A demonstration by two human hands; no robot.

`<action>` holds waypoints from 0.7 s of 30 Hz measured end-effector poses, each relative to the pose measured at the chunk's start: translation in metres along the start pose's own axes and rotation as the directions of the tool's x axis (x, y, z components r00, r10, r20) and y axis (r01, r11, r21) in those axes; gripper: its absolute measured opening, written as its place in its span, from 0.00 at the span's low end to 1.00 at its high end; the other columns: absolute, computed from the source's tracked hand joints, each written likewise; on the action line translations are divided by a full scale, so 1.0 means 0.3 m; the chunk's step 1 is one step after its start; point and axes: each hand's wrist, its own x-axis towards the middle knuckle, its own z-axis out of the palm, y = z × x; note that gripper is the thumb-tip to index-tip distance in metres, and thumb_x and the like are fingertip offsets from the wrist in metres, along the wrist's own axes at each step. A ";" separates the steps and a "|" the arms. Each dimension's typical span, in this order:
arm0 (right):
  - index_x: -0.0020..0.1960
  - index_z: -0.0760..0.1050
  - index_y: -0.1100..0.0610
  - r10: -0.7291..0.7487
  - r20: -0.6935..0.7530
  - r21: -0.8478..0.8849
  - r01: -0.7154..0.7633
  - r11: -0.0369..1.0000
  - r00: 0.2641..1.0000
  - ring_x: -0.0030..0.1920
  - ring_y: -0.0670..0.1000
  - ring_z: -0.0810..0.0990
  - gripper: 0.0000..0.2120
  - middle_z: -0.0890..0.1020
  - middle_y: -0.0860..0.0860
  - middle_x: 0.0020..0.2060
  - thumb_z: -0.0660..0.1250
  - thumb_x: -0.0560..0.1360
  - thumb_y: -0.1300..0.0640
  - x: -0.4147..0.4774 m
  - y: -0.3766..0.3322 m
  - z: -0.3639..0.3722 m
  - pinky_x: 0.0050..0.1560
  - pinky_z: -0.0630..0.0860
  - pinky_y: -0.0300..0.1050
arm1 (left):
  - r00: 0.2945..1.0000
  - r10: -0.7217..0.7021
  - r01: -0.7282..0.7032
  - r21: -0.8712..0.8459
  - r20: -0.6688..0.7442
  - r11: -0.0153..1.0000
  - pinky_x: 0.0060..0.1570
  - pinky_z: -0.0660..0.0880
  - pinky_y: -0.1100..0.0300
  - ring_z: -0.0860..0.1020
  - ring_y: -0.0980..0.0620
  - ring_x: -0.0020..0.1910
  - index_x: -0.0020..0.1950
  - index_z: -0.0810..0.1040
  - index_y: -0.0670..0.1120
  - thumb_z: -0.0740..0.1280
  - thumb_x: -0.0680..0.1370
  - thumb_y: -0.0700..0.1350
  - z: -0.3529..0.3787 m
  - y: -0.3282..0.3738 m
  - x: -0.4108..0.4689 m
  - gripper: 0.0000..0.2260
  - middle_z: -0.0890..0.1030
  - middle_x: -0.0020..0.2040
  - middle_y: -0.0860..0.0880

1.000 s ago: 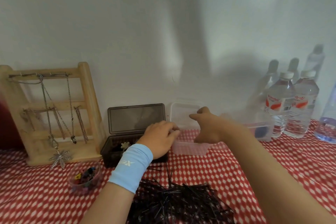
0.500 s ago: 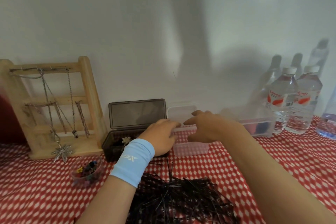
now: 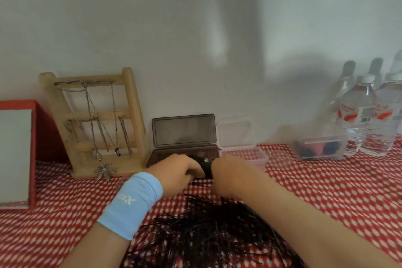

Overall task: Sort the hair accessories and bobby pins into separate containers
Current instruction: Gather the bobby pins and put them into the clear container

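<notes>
My left hand [image 3: 176, 172], with a light blue wristband, and my right hand [image 3: 226, 169] meet at the front of the open dark box [image 3: 161, 155]. Both close on a black hair accessory [image 3: 205, 168] with a small white piece on top. My right hand's fingertips are hidden. A big heap of black bobby pins [image 3: 206, 230] lies on the cloth below my forearms. A small clear container [image 3: 258, 156] with its lid up stands just right of the dark box.
A wooden jewellery stand [image 3: 130, 115] with chains stands at the back left, with a red box [image 3: 43, 132] beside it. At the back right are a clear container of red and blue items [image 3: 319, 148] and water bottles [image 3: 356, 115]. A red chequered cloth [image 3: 326, 191] covers the table.
My right hand has left the clear container and moved left to the dark box. Both hands have now come together on the black accessory. The camera has turned left, which brings the red box into view.
</notes>
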 end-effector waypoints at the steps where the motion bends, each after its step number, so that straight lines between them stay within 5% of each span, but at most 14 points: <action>1: 0.66 0.76 0.60 0.003 -0.007 -0.003 -0.003 1.000 1.000 0.57 0.56 0.81 0.16 0.81 0.56 0.60 0.66 0.80 0.55 0.002 -0.008 0.007 0.56 0.78 0.48 | 1.000 -0.015 0.015 0.000 0.013 1.000 0.70 0.67 0.58 0.75 0.57 0.64 0.63 0.80 0.58 0.62 0.80 0.41 0.024 -0.013 -0.007 0.17 0.80 0.63 0.58; 3: 0.64 0.76 0.61 -0.022 0.022 -0.021 0.023 1.000 1.000 0.56 0.55 0.82 0.14 0.81 0.56 0.57 0.65 0.81 0.58 -0.005 -0.012 -0.001 0.53 0.78 0.45 | 0.999 -0.009 0.010 -0.026 0.031 1.000 0.70 0.67 0.57 0.74 0.55 0.67 0.67 0.77 0.57 0.61 0.80 0.41 0.061 -0.020 -0.019 0.18 0.78 0.66 0.57; 8: 0.43 0.80 0.60 -0.102 0.060 0.021 0.101 0.995 0.993 0.29 0.48 0.78 0.05 0.78 0.51 0.30 0.67 0.77 0.62 0.022 0.031 0.000 0.42 0.82 0.43 | 0.998 0.066 -0.066 -0.015 0.007 0.998 0.67 0.65 0.61 0.72 0.52 0.66 0.72 0.73 0.53 0.64 0.81 0.43 0.090 -0.004 -0.035 0.19 0.76 0.66 0.53; 11: 0.47 0.85 0.53 -0.219 0.118 0.183 0.195 0.964 0.969 0.33 0.47 0.84 0.04 0.85 0.46 0.35 0.73 0.74 0.59 0.045 0.059 0.006 0.46 0.84 0.46 | 0.997 0.059 -0.058 -0.016 0.054 0.998 0.61 0.69 0.60 0.75 0.51 0.60 0.69 0.75 0.52 0.65 0.80 0.43 0.087 -0.005 -0.041 0.17 0.76 0.59 0.52; 13: 0.50 0.85 0.53 -0.277 0.152 0.264 0.232 0.936 0.949 0.34 0.45 0.84 0.06 0.84 0.42 0.33 0.73 0.74 0.60 0.042 0.071 -0.006 0.39 0.82 0.40 | 0.997 0.031 -0.025 -0.080 0.077 0.996 0.60 0.72 0.60 0.76 0.54 0.57 0.69 0.74 0.53 0.66 0.80 0.43 0.077 -0.019 -0.048 0.17 0.78 0.57 0.54; 16: 0.56 0.84 0.55 -0.289 0.156 0.301 0.234 0.925 0.945 0.39 0.46 0.86 0.08 0.87 0.47 0.43 0.71 0.77 0.58 0.041 0.087 -0.018 0.38 0.81 0.38 | 0.993 -0.006 0.025 -0.159 0.118 0.987 0.55 0.71 0.65 0.77 0.58 0.53 0.73 0.68 0.54 0.66 0.80 0.48 0.041 -0.033 -0.062 0.21 0.79 0.55 0.58; 21: 0.63 0.82 0.54 -0.354 0.166 0.161 0.329 0.931 0.920 0.51 0.48 0.81 0.15 0.85 0.47 0.54 0.71 0.77 0.53 0.039 0.049 0.001 0.55 0.76 0.42 | 0.960 -0.044 0.042 0.012 0.278 0.999 0.69 0.66 0.55 0.68 0.53 0.68 0.75 0.66 0.54 0.68 0.73 0.65 0.019 -0.020 -0.086 0.33 0.68 0.68 0.54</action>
